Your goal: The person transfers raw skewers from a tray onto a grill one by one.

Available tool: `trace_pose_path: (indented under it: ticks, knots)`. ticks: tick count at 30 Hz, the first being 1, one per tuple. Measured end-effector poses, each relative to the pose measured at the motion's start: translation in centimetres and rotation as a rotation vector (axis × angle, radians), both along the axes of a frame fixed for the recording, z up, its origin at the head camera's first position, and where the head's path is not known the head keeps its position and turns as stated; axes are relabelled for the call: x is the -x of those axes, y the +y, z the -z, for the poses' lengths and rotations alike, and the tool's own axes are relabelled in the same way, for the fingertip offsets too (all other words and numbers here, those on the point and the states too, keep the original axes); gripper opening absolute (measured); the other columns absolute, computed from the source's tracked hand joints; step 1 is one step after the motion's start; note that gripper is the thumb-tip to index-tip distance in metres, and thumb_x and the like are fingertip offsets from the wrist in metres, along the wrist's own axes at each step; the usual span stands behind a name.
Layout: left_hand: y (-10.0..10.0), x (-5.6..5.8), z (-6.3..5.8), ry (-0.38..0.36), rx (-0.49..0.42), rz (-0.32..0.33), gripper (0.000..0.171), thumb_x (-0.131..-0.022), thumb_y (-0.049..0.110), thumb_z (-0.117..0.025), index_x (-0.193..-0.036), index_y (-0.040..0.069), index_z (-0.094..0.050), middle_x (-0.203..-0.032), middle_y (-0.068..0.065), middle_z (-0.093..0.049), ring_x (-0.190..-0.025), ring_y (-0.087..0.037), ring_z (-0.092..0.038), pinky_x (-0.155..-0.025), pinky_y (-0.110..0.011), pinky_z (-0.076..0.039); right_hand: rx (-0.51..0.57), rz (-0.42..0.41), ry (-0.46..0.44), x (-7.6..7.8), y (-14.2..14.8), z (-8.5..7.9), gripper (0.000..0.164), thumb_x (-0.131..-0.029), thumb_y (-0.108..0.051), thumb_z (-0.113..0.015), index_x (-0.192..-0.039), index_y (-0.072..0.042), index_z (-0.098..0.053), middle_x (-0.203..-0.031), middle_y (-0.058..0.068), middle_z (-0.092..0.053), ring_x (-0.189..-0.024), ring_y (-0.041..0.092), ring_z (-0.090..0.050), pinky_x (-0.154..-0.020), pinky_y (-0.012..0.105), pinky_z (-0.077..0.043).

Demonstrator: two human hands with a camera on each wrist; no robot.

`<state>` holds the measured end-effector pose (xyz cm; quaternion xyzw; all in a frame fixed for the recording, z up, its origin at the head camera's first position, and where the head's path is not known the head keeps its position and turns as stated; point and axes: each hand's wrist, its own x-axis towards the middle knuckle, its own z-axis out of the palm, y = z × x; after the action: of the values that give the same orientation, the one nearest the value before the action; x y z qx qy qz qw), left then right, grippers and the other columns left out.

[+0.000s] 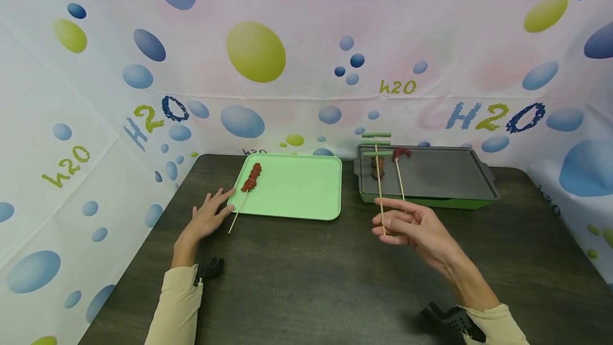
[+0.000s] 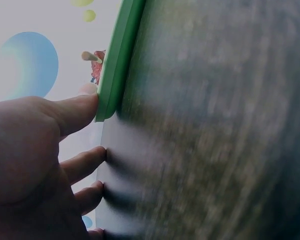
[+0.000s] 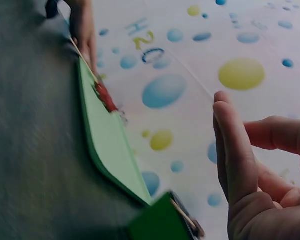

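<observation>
My right hand [image 1: 414, 230] pinches the bare stick of a skewer of green vegetable strips [image 1: 377, 154], held upright before the grill's left end. Fingers and thumb of that hand fill the right of the right wrist view, where the skewer does not show. At the left, my left hand [image 1: 207, 218] rests with spread fingers by the near left corner of a light green tray [image 1: 301, 185]. Its thumb [image 2: 80, 107] touches the tray's rim in the left wrist view. A skewer of red chunks [image 1: 251, 177] lies in the tray, its stick jutting over the near edge.
A dark grill plate [image 1: 445, 172] on a green base stands right of the tray. On it lie a skewer with a curled red piece [image 1: 402, 153] and some brown chunks [image 1: 378, 168], partly behind the raised skewer. A patterned curtain [image 1: 306, 57] rises behind the dark table [image 1: 297, 276].
</observation>
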<state>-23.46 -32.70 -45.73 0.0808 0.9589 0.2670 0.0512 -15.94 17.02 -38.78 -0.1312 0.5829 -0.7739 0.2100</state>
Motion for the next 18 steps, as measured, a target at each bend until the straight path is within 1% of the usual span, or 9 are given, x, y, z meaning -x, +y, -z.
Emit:
trace_pose_path:
  ticks: [4,8,11,18]
  knots:
    - [0.0,0.0,0.0,0.006,0.001,-0.003,0.055,-0.096,0.037,-0.044,-0.145,0.018,-0.029,-0.148,-0.024,-0.016,-0.132,-0.053,-0.002,-0.089,-0.076,0.003,-0.003,0.024,0.01,0.5,1.9,-0.1,0.054,-0.091,-0.001,-0.053,-0.14,0.004,-0.03,-0.107,0.021,-0.062,-0.097,0.032,-0.063,-0.082,0.044,-0.045]
    - [0.1,0.0,0.0,0.012,0.003,0.002,0.054,-0.096,0.036,-0.044,-0.145,0.017,-0.029,-0.148,-0.024,-0.016,-0.132,-0.053,-0.002,-0.089,-0.076,0.002,0.0,0.029,-0.004,0.9,3.8,0.0,0.054,-0.091,0.001,-0.05,-0.141,0.004,-0.028,-0.106,0.017,-0.064,-0.097,0.029,-0.064,-0.081,0.041,-0.046]
    - [0.1,0.0,0.0,0.016,-0.005,0.007,0.054,-0.096,0.035,-0.045,-0.145,0.017,-0.029,-0.148,-0.024,-0.016,-0.132,-0.053,-0.002,-0.089,-0.076,0.003,-0.019,0.032,-0.014,1.1,5.0,0.2,0.054,-0.092,0.001,-0.05,-0.141,0.003,-0.028,-0.106,0.015,-0.064,-0.097,0.029,-0.063,-0.081,0.039,-0.047]
    - [-0.1,-0.1,0.2,0.015,-0.022,0.009,0.054,-0.096,0.035,-0.044,-0.145,0.017,-0.029,-0.149,-0.023,-0.015,-0.133,-0.052,0.0,-0.089,-0.076,0.004,-0.06,0.041,-0.054,1.9,7.1,1.0,0.053,-0.092,-0.001,-0.05,-0.141,0.0,-0.031,-0.11,0.018,-0.062,-0.099,0.029,-0.063,-0.082,0.037,-0.048]
